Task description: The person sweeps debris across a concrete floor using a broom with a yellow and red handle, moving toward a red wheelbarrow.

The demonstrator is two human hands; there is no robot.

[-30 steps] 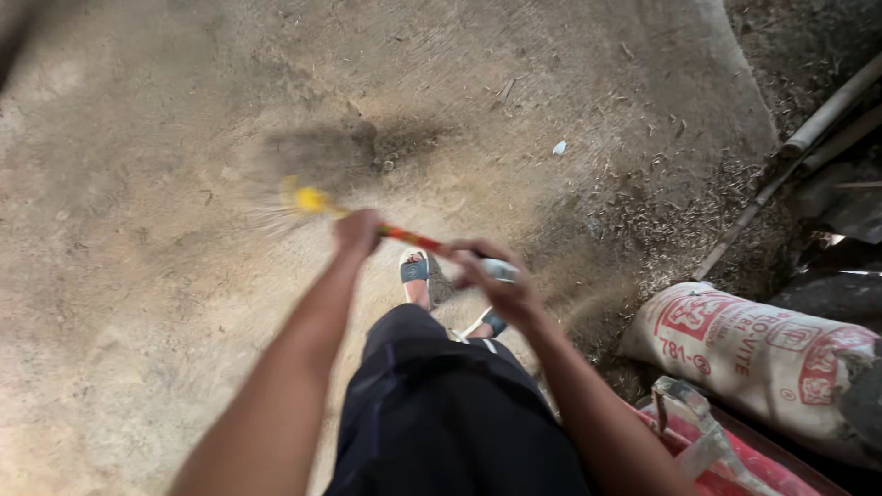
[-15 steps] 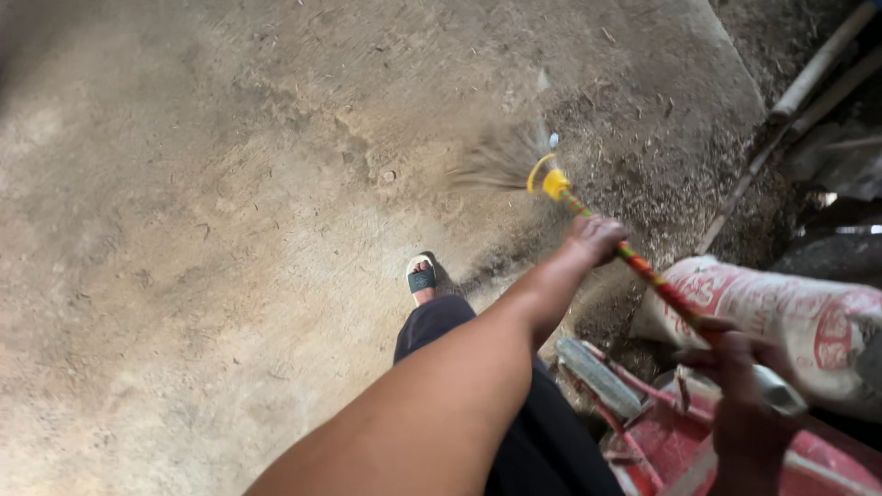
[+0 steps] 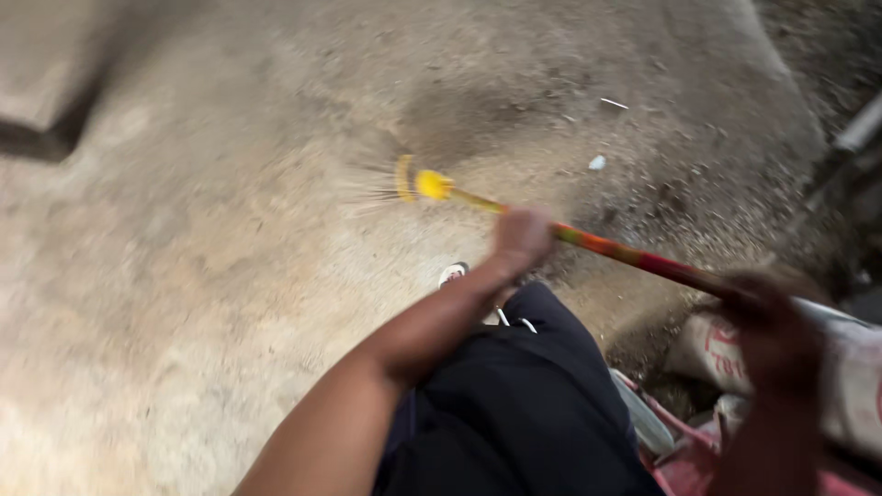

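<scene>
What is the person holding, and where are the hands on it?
A broom. The left hand grips the middle of its striped handle; the right hand grips near the handle's end.

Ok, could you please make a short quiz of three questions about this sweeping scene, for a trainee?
1. True or false: both hands grip the broom.
2. Which hand is nearer the yellow collar? A) left hand B) right hand
3. Fill in: the white scrap lies on the ____ floor.

Key
1. True.
2. A.
3. Concrete; dusty, with dark debris to the right.
</scene>
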